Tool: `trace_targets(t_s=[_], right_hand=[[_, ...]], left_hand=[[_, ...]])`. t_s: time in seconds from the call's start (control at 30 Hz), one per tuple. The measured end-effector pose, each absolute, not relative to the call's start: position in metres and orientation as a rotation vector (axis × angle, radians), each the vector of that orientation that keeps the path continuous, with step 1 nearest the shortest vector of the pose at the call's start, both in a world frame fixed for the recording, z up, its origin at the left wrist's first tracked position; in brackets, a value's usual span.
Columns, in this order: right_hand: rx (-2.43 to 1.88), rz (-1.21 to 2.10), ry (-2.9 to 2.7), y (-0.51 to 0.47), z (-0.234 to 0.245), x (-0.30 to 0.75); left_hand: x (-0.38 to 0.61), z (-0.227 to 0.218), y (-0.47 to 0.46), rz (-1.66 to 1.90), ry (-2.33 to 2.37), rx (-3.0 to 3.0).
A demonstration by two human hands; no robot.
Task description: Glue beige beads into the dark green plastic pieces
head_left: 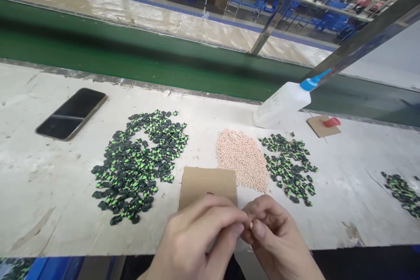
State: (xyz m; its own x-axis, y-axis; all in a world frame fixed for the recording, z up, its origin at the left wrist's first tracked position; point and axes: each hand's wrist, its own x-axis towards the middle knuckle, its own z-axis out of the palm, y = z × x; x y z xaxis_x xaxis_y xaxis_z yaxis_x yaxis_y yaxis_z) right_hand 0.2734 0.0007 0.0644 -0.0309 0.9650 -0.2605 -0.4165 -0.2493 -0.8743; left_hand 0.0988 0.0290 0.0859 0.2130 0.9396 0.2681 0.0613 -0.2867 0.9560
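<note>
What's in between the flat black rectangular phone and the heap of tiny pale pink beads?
In the head view, a big spread of small black-and-green pieces lies between the phone and the beads, plus some whitish table.

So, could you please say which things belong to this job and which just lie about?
Likely the job's:
tiny pale-pink beads, one seemingly in right hand;
small black-and-green pieces;
flat brown cardboard;
white blue-nozzled plastic bottle.

Probably lying about:
flat black phone;
red object on brown cardboard square.

The left hand (200, 229) and right hand (275, 232) meet near the cardboard (207, 182), the right pinching a pale bead (251, 225); a pink bead pile (243, 157) lies beyond.
</note>
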Motion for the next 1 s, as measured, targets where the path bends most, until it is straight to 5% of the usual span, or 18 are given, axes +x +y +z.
trace_targets(t_s=[0.5,1.0], right_hand=[[-1.197,1.284,-0.572,-0.01,0.059,0.247],[-1.271,0.948,-1.411,-0.014,0.063,0.261]], left_hand=[[0.097,0.059,0.019,1.348,1.013,2.056],[0.088,0.049,0.005,1.243,1.071,1.975]])
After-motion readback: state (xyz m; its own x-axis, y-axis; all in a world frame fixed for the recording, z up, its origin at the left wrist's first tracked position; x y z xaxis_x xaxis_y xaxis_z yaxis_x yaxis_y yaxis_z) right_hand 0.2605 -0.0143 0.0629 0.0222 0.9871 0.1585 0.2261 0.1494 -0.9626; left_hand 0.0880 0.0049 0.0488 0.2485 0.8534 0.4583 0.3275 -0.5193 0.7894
